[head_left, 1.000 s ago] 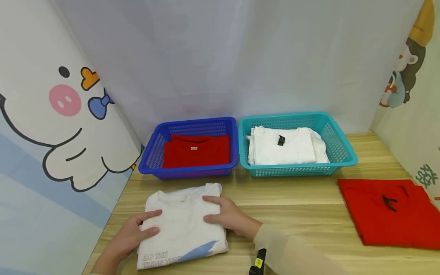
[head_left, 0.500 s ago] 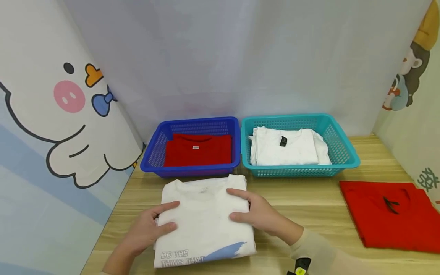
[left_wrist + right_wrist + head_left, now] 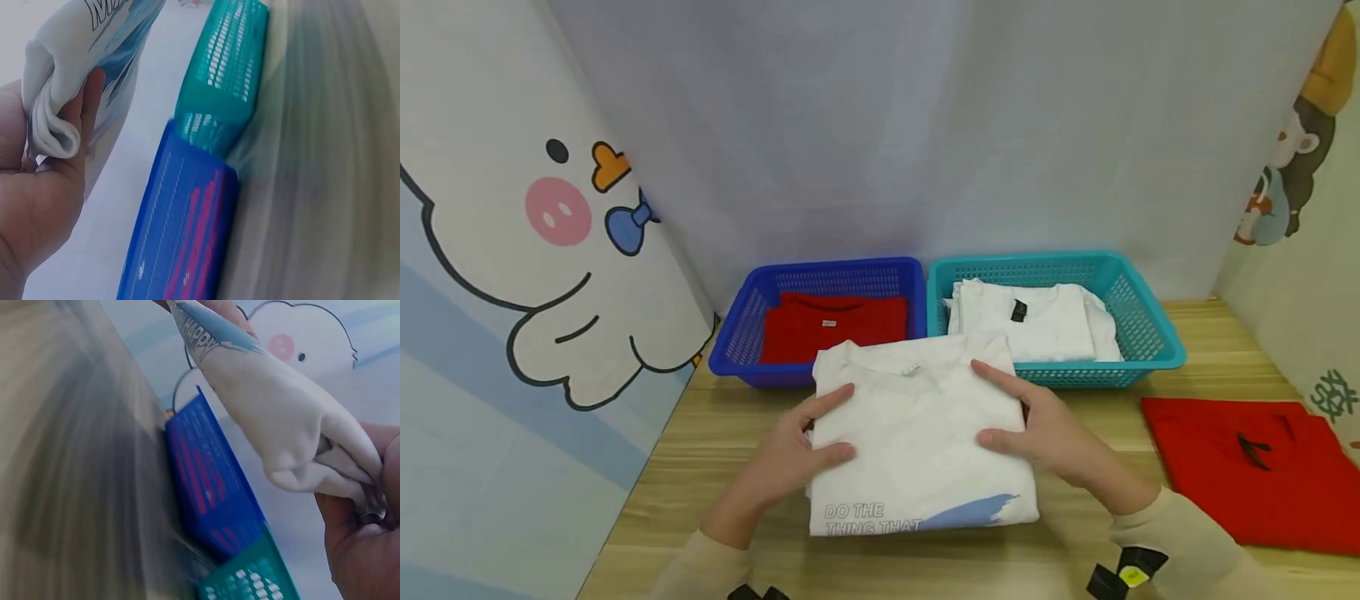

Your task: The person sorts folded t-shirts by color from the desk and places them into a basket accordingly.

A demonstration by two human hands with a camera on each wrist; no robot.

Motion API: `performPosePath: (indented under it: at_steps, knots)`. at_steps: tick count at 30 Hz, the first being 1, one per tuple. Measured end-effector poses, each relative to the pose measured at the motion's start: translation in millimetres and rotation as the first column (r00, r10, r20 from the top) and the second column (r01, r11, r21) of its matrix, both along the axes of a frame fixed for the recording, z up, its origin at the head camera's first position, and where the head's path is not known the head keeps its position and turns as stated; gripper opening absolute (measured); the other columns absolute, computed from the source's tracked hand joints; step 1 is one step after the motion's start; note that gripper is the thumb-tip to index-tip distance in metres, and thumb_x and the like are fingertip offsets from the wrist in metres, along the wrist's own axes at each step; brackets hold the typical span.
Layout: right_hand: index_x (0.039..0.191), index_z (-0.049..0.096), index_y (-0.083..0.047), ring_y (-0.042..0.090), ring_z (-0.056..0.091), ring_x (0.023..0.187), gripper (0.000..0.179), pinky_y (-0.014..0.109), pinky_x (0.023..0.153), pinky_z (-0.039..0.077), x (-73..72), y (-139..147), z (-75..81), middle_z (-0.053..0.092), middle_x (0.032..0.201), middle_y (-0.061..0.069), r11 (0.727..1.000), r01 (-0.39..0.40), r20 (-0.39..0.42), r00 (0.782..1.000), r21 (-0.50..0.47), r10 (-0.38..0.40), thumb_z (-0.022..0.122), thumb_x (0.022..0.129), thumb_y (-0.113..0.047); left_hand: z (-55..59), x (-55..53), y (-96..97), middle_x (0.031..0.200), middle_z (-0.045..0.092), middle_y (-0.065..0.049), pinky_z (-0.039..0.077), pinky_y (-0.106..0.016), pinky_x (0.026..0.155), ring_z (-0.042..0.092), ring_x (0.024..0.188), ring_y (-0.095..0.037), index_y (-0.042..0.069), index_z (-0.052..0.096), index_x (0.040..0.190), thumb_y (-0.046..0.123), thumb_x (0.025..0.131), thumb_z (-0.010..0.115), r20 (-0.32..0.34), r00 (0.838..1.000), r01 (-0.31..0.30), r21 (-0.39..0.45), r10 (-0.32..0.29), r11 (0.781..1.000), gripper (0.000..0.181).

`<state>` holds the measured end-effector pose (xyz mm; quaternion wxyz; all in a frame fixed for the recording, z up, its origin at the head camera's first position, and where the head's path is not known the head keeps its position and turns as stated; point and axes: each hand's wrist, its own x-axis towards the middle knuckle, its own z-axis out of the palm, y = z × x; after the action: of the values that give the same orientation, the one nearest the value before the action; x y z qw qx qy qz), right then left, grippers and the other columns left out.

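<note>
Both hands hold a folded white T-shirt (image 3: 917, 442) with grey lettering and a blue brush stroke near its lower edge. At the shirt's left side, the left hand (image 3: 790, 454) grips with thumb and a finger on top and the others beneath. The right hand (image 3: 1048, 433) grips the opposite side the same way. Both wrist views show the folded edges pinched between thumb and fingers, with the shirt raised off the table. Behind it, the blue basket (image 3: 730, 354) holds a folded red shirt (image 3: 842, 321); the teal basket (image 3: 1150, 333) holds folded white shirts (image 3: 1030, 325).
Another folded red shirt (image 3: 1247, 475) with a black neck label lies at the right of the wooden table (image 3: 715, 442). A pale curtain (image 3: 925, 125) hangs behind the two baskets, which stand side by side. Printed cloth panels flank the table.
Both hands have carried the folded white T-shirt from the table's left to the right and upward, towards the baskets. It now covers the blue basket's front right corner in the head view.
</note>
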<state>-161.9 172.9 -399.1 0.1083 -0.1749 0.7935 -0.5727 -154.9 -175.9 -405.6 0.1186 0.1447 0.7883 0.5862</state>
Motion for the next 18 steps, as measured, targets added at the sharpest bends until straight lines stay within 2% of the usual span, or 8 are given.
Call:
performPosePath:
  at_steps: [4,8,13,17,18]
  knots:
    - [0.149,0.035,-0.035,0.034,0.045,0.120,0.082,0.031,0.086,0.053,-10.1,22.6,12.3,0.032,0.150,0.013,0.998,0.032,-0.027,0.999,0.047,-0.031,0.079,0.080,-0.029,7.9,-20.9,24.7,0.138,0.046,-0.005,0.057,-0.037,0.071,0.065,0.092,-0.025,0.037,0.047,0.142,0.031,0.077,0.081,-0.043,0.999,0.001,-0.026,-0.003,1.000,0.073]
    - [0.152,0.030,-0.032,0.036,0.043,0.122,0.082,0.032,0.083,0.055,-25.9,44.0,24.0,0.028,0.151,0.015,0.997,0.044,-0.021,0.999,0.064,-0.043,0.076,0.084,-0.027,17.5,-45.8,48.8,0.130,0.052,-0.005,0.058,-0.037,0.069,0.067,0.083,-0.024,0.039,0.048,0.140,0.033,0.076,0.082,-0.067,0.998,0.010,-0.035,-0.012,0.999,0.073]
    - [0.153,0.027,-0.031,0.034,0.038,0.125,0.082,0.023,0.081,0.052,-47.3,67.4,40.8,0.020,0.155,0.017,0.985,0.085,-0.062,0.995,0.147,-0.076,0.074,0.086,-0.031,28.8,-78.4,73.9,0.122,0.054,-0.006,0.058,-0.037,0.066,0.069,0.074,-0.025,0.039,0.047,0.141,0.031,0.078,0.081,-0.095,0.995,0.032,-0.037,-0.036,0.999,0.072]
    - [0.154,0.023,-0.031,0.036,0.041,0.120,0.082,0.025,0.079,0.054,-64.0,84.2,50.1,0.016,0.156,0.019,0.986,0.101,-0.019,0.995,0.132,-0.100,0.072,0.088,-0.029,36.3,-104.0,95.0,0.120,0.054,-0.007,0.058,-0.036,0.066,0.068,0.072,-0.024,0.034,0.047,0.142,0.025,0.079,0.081,-0.130,0.990,0.054,-0.026,-0.057,0.998,0.073]
    - [0.154,0.023,-0.031,0.036,0.041,0.120,0.081,0.026,0.079,0.054,-68.9,88.2,50.9,0.016,0.156,0.019,0.989,0.104,0.001,0.995,0.103,-0.104,0.071,0.088,-0.027,37.6,-110.9,100.6,0.120,0.054,-0.007,0.058,-0.035,0.066,0.068,0.072,-0.024,0.034,0.047,0.142,0.025,0.079,0.081,-0.136,0.989,0.059,-0.022,-0.062,0.998,0.073]
